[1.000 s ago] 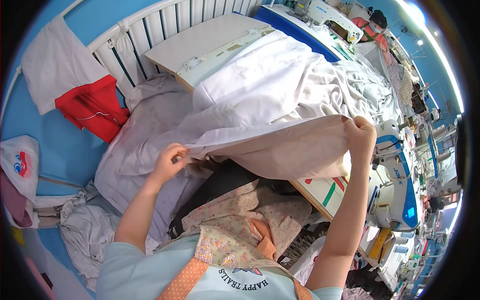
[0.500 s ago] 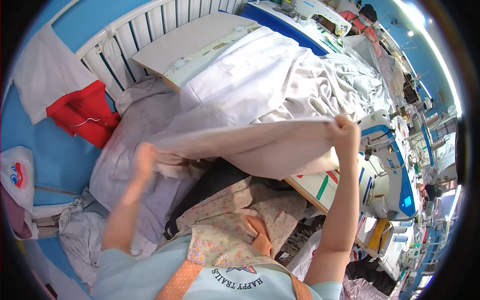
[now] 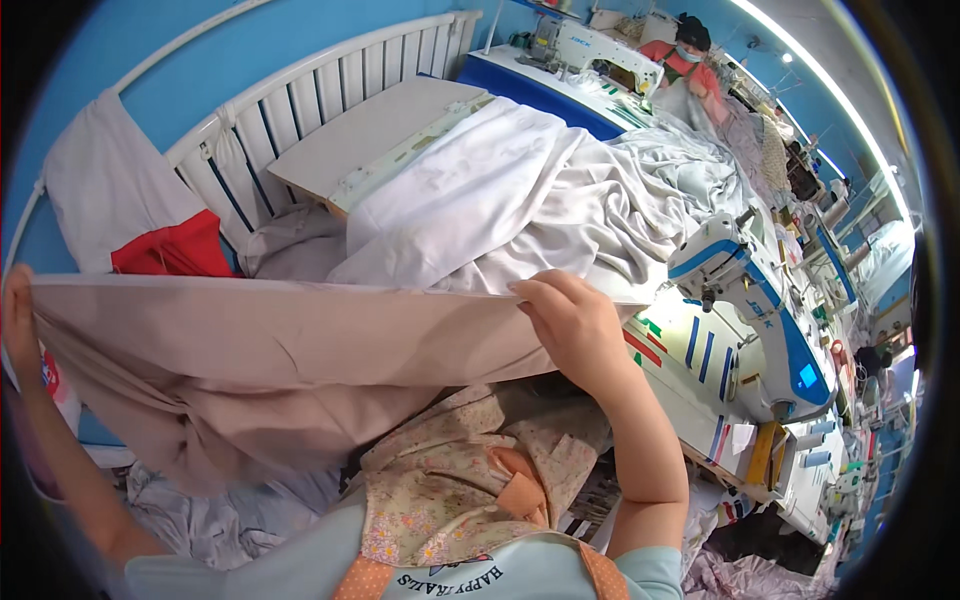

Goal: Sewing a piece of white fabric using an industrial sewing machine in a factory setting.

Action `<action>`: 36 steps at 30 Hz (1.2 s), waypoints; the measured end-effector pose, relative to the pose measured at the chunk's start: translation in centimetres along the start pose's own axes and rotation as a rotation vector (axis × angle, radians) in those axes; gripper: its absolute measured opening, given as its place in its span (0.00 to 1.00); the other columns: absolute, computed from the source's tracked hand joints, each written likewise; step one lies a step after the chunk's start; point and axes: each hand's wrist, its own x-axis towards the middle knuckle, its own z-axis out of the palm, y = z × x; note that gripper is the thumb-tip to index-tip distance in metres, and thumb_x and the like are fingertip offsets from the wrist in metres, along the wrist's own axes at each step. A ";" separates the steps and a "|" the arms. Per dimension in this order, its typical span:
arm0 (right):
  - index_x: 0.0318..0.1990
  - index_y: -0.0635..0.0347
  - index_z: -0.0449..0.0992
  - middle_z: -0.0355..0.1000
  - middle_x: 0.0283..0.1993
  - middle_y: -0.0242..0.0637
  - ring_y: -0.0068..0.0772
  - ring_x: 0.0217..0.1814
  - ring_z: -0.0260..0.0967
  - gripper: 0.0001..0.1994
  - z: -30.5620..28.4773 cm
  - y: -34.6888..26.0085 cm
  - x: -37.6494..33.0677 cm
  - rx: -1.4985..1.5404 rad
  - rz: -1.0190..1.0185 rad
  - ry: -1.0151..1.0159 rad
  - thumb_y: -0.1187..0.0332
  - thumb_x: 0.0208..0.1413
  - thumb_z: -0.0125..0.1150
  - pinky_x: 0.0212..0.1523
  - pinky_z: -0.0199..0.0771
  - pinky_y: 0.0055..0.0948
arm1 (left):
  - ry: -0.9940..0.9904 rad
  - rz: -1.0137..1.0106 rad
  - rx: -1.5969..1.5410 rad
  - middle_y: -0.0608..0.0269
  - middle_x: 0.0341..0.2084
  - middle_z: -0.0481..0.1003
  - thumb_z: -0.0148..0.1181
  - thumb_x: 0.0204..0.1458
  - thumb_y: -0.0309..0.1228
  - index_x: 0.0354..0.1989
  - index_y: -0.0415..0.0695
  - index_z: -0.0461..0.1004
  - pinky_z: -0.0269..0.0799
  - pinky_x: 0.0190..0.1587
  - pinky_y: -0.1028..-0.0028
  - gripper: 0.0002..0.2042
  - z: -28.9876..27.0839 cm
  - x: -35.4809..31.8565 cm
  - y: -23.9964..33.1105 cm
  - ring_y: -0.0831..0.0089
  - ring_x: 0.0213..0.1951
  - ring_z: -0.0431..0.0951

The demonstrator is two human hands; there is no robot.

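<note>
A large piece of pale pinkish-beige fabric (image 3: pixel 290 340) is stretched across in front of me, its upper edge nearly straight. At the far left, my left hand (image 3: pixel 20 320) is closed on one end of that edge. My right hand (image 3: pixel 570 325) pinches the same edge near the middle, thumb and fingers together. Below the edge the cloth hangs in folds over my lap side. Behind it, a heap of white fabric (image 3: pixel 470 200) lies on the table. A white and blue sewing machine (image 3: pixel 760 310) stands just right of my right hand.
Coloured tape strips mark the machine table (image 3: pixel 690 350). A board (image 3: pixel 370 140) leans by a white railing (image 3: pixel 330 95). White and red cloth (image 3: pixel 175 245) hangs at left. Another person (image 3: pixel 690 65) sits behind a farther sewing machine (image 3: pixel 605 55). Crumpled cloth (image 3: pixel 230 515) lies below.
My left hand has moved far left and my right hand has come left and lower, so the fabric's edge is now pulled out long and straight. The view has shifted slightly.
</note>
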 end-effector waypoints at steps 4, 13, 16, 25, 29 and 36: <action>0.39 0.56 0.76 0.71 0.31 0.33 0.37 0.33 0.71 0.11 0.9 -1.7 0.4 -0.130 -0.076 -0.043 0.75 0.45 0.62 0.33 0.70 0.34 | -0.098 0.399 0.036 0.66 0.23 0.68 0.55 0.52 0.27 0.22 0.40 0.67 0.66 0.33 0.72 0.09 0.7 -2.7 -1.0 0.74 0.28 0.65; 0.40 0.55 0.75 0.70 0.30 0.34 0.36 0.33 0.70 0.13 0.9 -5.9 0.9 -0.226 -0.042 -0.164 0.76 0.44 0.54 0.37 0.67 0.35 | -0.228 0.494 -0.056 0.60 0.29 0.73 0.54 0.54 0.31 0.42 0.40 0.67 0.69 0.34 0.71 0.11 2.9 -8.1 -1.5 0.69 0.30 0.72; 0.40 0.55 0.76 0.72 0.33 0.41 0.45 0.33 0.72 0.14 -4.6 -5.2 0.8 -0.310 0.198 -0.076 0.79 0.46 0.49 0.32 0.71 0.36 | -0.637 0.485 -0.367 0.58 0.30 0.74 0.54 0.55 0.32 0.49 0.41 0.67 0.70 0.34 0.70 0.15 8.8 -14.9 5.6 0.68 0.31 0.74; 0.33 0.68 0.76 0.72 0.28 0.33 0.29 0.33 0.70 0.12 -13.4 -8.1 -10.6 -0.034 0.593 0.581 0.84 0.46 0.46 0.36 0.69 0.24 | -1.815 0.267 -0.722 0.53 0.40 0.74 0.55 0.54 0.36 0.55 0.46 0.69 0.68 0.45 0.66 0.20 34.3 -32.2 17.3 0.65 0.44 0.74; 0.35 0.68 0.76 0.74 0.32 0.37 0.28 0.35 0.71 0.15 -4.4 -9.8 -20.1 0.651 0.959 0.381 0.86 0.39 0.46 0.37 0.70 0.24 | -1.821 0.140 -0.671 0.57 0.37 0.75 0.56 0.52 0.32 0.54 0.45 0.69 0.69 0.43 0.69 0.19 35.3 -30.7 10.6 0.67 0.40 0.74; 0.39 0.66 0.76 0.73 0.34 0.30 0.18 0.37 0.68 0.06 5.8 -5.8 -27.6 0.797 1.263 0.284 0.75 0.56 0.54 0.38 0.69 0.20 | -2.025 0.699 -0.281 0.65 0.33 0.76 0.58 0.50 0.26 0.52 0.42 0.70 0.71 0.40 0.73 0.19 32.9 -26.2 15.4 0.72 0.34 0.75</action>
